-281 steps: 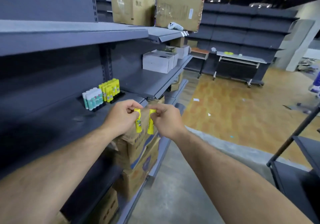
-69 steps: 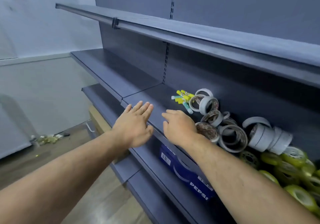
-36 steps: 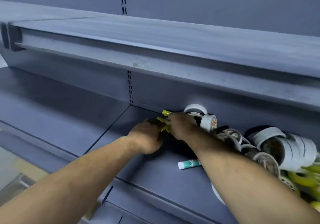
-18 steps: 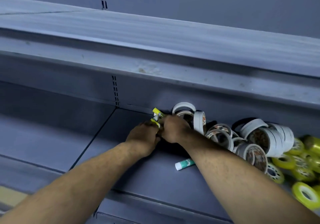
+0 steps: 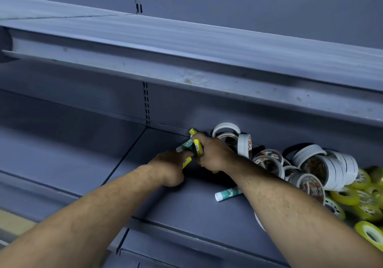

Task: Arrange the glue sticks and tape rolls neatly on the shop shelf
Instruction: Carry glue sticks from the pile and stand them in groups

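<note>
Head view: gripping 1 yellow glue stick (image 5: 187, 162) in left hand (image 5: 168, 167), glue sticks (image 5: 198, 147) in right hand (image 5: 215, 153) (tape rolls (image 5: 244, 145) right of it).

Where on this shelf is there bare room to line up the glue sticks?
The shelf panel left of the seam is bare. So is the front strip between the seam and the loose glue stick. Right of it, crowded: white tape rolls then yellow tape rolls heaped.

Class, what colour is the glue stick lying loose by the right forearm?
The loose glue stick is white with a green label; the head view shows it.
</note>
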`<state>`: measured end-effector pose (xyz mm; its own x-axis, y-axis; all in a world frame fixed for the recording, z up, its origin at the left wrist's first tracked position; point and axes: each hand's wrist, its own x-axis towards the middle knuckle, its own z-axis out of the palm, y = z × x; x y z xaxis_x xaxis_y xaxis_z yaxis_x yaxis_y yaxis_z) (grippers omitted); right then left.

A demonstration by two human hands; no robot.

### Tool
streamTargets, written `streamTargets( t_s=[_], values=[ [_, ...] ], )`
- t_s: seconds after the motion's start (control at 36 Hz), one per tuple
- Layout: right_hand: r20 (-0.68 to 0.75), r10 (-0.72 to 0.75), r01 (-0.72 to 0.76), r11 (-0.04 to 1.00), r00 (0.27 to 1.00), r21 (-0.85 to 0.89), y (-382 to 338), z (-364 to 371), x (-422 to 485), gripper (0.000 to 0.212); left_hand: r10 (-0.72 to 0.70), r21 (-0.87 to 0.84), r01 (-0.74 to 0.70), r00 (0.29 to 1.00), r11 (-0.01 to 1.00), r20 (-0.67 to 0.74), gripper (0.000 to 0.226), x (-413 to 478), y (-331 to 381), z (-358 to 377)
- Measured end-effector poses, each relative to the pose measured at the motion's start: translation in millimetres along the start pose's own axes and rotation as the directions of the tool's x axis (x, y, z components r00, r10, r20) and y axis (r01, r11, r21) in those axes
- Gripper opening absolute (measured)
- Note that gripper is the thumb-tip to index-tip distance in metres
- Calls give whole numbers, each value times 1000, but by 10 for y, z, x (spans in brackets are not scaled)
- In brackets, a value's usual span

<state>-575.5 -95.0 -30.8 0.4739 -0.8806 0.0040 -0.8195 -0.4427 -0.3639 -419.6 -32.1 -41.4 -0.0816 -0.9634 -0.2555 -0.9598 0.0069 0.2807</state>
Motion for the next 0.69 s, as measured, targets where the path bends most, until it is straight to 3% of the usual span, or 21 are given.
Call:
streamTargets(
  t_s=[0.08,0.22,0.36,0.47,0.58,0.64,0.69],
  values=[
    [12,29,-30,999,1000,23,4,-9,-21,66,-37,-32,38,999,999,16,35,-43,-12,-59],
    [-22,29,-28,1000,999,7,-3,-51,-56,65,-97,-181,85,994,980,-58,44,-71,-30,-144],
    [-66,5,-7,999,998,-35,-45,-173,-115,63,-83,-277,35,983,960,-162,41,-75,-119,-260],
    [-109,-3,4,1000,994,10,-55,-242,-139,57,-71,-508,-24,983,861,-168,47,-127,-145,-351],
    [-157,13,-5,999,987,53,-96,-265,-183,65,-62,-581,-67,978,811,-199,52,-150,-168,-378],
    [-176,42,-38,999,983,23,-119,-276,-202,55,-47,-537,-95,969,838,-244,53,-137,-191,-377],
    [-217,57,-58,998,974,1,-133,-274,-212,31,-71,-480,-85,952,873,-298,43,-125,-203,-390]
  ],
)
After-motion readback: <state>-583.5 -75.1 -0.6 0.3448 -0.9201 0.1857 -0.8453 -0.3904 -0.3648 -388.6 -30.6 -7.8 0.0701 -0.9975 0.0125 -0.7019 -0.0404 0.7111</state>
